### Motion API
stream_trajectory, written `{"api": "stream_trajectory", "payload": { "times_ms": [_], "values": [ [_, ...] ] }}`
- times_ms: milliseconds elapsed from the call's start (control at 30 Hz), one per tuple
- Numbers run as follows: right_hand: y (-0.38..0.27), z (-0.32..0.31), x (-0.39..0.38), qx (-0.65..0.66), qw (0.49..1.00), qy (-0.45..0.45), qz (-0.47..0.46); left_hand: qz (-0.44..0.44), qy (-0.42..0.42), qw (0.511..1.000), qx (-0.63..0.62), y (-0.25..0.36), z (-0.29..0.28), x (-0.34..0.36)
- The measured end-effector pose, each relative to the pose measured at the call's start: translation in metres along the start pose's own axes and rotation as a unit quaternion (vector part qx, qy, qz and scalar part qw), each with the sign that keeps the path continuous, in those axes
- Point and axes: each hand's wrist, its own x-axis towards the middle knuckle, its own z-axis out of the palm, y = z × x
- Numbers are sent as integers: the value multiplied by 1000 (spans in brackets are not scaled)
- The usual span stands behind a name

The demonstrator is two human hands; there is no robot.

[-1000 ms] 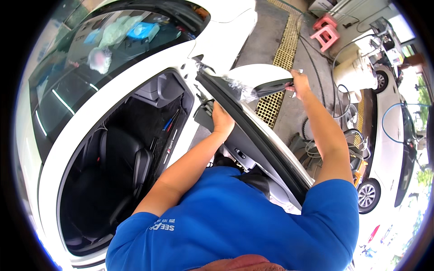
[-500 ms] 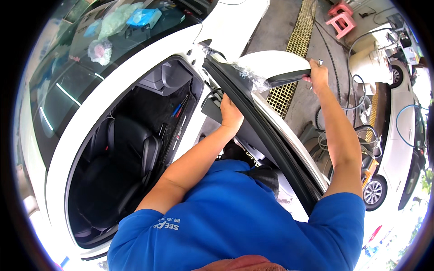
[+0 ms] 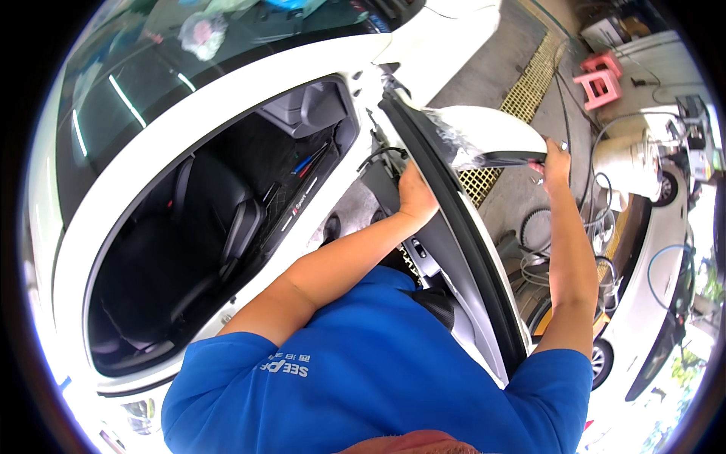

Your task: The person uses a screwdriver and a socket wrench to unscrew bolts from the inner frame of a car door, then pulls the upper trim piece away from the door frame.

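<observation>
The open white car door (image 3: 454, 227) stands across the middle, with a white side mirror (image 3: 495, 129) at its front corner and crumpled clear film (image 3: 454, 140) at the mirror's base. My right hand (image 3: 556, 163) grips the mirror's outer end, fingers curled round its dark edge. On the door's inner side my left hand (image 3: 414, 195) is closed beside a dark trim piece (image 3: 374, 181) and a black cable (image 3: 378, 153). Its fingertips are hidden, so I cannot tell exactly what they grip.
The car's interior (image 3: 181, 265) is at left, with thin blue and red items (image 3: 302, 166) by the sill. A floor grating (image 3: 522, 91), pink stools (image 3: 601, 87), a white drum (image 3: 628, 159), tangled hoses (image 3: 597, 227) and another white car (image 3: 643, 303) lie to the right.
The view has shifted, and the mirror, door and both hands appear farther right, with the door at a steeper angle. My hands keep their places on the mirror and door.
</observation>
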Motion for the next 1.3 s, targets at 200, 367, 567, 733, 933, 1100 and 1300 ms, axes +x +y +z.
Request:
{"api": "stream_trajectory", "payload": {
  "times_ms": [200,367,567,733,933,1100,1300],
  "values": [
    [-5,-9,8,-123,991,-39,-34,-196,-160,929,-270,-17,-22,12],
    [-53,-45,4,-441,853,27,-277,-278,-268,876,-290,-13,-49,35],
    [-201,17,-216,-271,905,-34,-327,-298,-295,860,-291,-27,-57,51],
    [-161,78,-372,61,881,-411,-228,-310,-307,833,-339,-35,-67,51],
    [42,140,-412,131,892,-269,337,-351,-318,820,-323,-30,-76,71],
    [86,194,-400,241,924,-256,150,-306,-387,819,-293,-45,-65,74],
    [67,236,-344,389,904,-134,118,-211,-447,846,-201,-54,-52,92]
  ]
}}
